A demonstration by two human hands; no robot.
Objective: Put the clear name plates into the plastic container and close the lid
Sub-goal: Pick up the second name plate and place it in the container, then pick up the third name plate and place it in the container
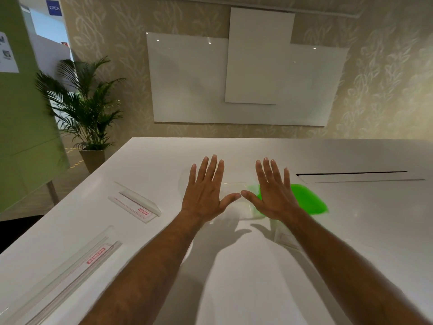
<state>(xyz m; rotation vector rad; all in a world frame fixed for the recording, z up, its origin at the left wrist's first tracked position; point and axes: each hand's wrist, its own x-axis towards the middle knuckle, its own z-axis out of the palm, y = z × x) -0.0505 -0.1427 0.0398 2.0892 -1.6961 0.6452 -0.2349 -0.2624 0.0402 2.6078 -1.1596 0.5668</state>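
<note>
Both of my hands hover flat above the white table, fingers spread and thumbs almost touching. My left hand (pixel 206 191) and my right hand (pixel 273 193) hold nothing. Beneath them sits a clear plastic container (pixel 234 205), largely hidden and hard to make out. A bright green lid (pixel 309 200) lies just right of my right hand. One clear name plate (pixel 136 202) with a red label rests to the left of my left hand. A longer clear name plate (pixel 77 270) lies near the table's front left edge. Another clear piece (pixel 284 238) shows beside my right forearm.
The white table (pixel 363 231) has a long cable slot (pixel 351 175) at the back right. A potted palm (pixel 86 109) stands off the table's far left corner. Whiteboards (pixel 246 78) hang on the wall behind.
</note>
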